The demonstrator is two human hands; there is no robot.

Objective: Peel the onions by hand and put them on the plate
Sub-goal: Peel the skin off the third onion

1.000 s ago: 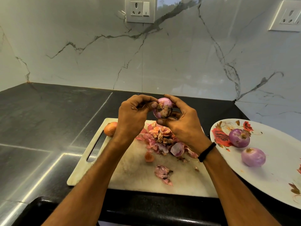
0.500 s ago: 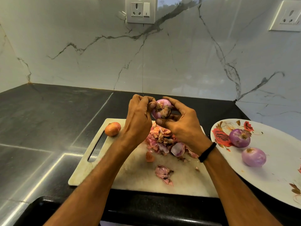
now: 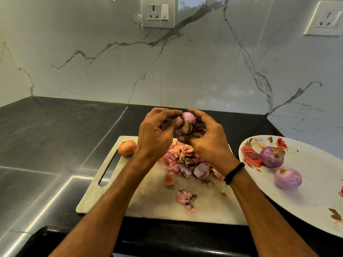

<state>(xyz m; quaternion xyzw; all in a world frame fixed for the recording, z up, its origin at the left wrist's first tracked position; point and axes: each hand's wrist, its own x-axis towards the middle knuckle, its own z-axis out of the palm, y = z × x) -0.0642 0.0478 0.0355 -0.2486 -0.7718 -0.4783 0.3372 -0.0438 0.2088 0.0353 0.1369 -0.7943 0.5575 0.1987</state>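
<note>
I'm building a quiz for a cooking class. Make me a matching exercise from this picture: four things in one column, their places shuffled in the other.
Things
1. onion being peeled
2. orange-brown onion
3. nearer peeled onion
4. heap of skins

Places
A. on the flowered plate
B. middle of the cutting board
C. between the left hand and the right hand
D. far left corner of the cutting board

Pairs: 1-C, 2-D, 3-A, 4-B.
</note>
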